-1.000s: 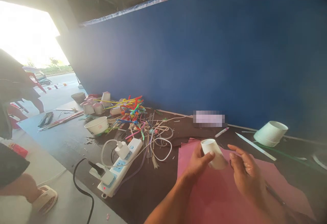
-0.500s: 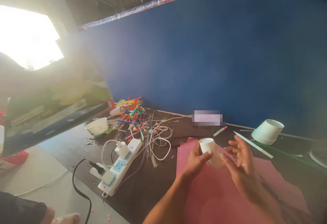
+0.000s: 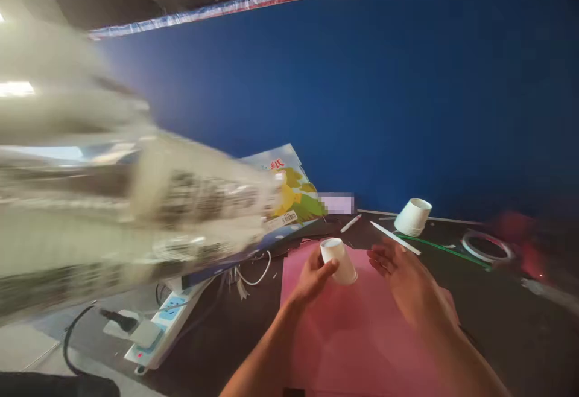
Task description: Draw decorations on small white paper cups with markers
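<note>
My left hand (image 3: 316,276) grips a white paper cup (image 3: 340,261) by its side, thumb in front. The cup is tilted above pink paper sheets (image 3: 362,330), its wide rim toward the lower right. To the right of the cup, my right hand (image 3: 398,270) is held palm inward with fingers stretched out and a gap to the cup. Nothing shows in it. Just beyond its fingers lies a long white strip (image 3: 395,238).
A large blurred plastic-wrapped package (image 3: 203,198) fills the left, over a printed pad (image 3: 294,189). Below it is a power strip (image 3: 172,318) with plugs. At the back are a marker (image 3: 351,223), more white cups (image 3: 412,217), a green stem (image 3: 443,249) and a tape roll (image 3: 487,247).
The view has turned right. The package and pad have come in from the left, hiding the bowl and coloured sticks. My right hand has moved away from the cup, which stays in my left hand.
</note>
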`<state>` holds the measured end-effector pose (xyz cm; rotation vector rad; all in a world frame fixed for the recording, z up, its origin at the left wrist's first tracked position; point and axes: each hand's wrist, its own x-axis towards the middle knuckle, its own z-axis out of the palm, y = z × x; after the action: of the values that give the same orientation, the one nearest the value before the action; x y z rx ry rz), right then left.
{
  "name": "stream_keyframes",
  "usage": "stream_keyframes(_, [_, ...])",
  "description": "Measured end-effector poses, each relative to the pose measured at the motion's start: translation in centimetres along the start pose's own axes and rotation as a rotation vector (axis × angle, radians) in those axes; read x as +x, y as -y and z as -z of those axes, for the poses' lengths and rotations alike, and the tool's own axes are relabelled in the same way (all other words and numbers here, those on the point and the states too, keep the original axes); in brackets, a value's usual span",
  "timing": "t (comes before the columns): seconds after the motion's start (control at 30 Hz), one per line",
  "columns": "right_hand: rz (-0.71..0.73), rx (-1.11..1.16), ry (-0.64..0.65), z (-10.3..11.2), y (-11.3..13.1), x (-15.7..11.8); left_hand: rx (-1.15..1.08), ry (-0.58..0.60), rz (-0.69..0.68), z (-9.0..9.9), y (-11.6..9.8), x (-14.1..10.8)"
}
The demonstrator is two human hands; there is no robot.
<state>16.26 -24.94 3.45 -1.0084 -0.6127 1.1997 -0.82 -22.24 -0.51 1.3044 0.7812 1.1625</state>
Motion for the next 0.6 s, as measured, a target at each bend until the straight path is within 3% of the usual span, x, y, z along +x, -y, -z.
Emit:
stream_keyframes(0.07, [-0.017,0.034,-0.014,0.0,0.6,0.0,0.312,0.148,-0.127,-0.1,-5.6,-0.8])
stream_keyframes(0.1, [-0.011,0.044,-0.01,0.0,0.8,-0.1,0.499,0.299,-0.226,-0.1,-9.1,-1.2])
stream_keyframes(0.2, [0.168,0.058,0.009,-0.3,1.8,-1.2,0.572,0.403,-0.37,-0.2,-19.7,-1.6])
stream_keyframes(0.23, [0.261,0.036,0.024,-0.2,2.2,-1.6,0.64,0.489,-0.422,-0.5,-22.4,-1.5])
stream_keyframes(0.27, [0.344,-0.013,0.053,-0.1,2.6,-2.0,0.958,0.791,-0.521,-0.9,-24.3,-1.3])
stream_keyframes(0.3, [0.409,-0.086,0.088,0.2,3.0,-2.3,1.254,0.991,-0.63,-1.4,-25.5,-1.1])
stream_keyframes(0.37, [0.482,-0.271,0.113,1.1,3.8,-2.3,1.448,1.002,-0.876,-2.3,-25.5,-0.9])
stream_keyframes(0.43, [0.498,-0.456,0.03,2.5,4.4,-1.5,1.481,0.951,-1.032,-2.8,-23.3,-1.1])
stream_keyframes(0.5, [0.467,-0.658,-0.077,4.1,4.9,-0.6,1.51,0.906,-1.107,-2.8,-20.6,-1.5])
stream_keyframes(0.57, [0.498,-0.935,-0.111,5.3,5.1,-0.5,1.507,1.028,-1.178,-2.5,-18.2,-2.0])
stream_keyframes(0.6, [0.551,-1.046,-0.046,5.7,5.2,-0.9,1.521,1.047,-1.169,-2.4,-17.2,-2.1])
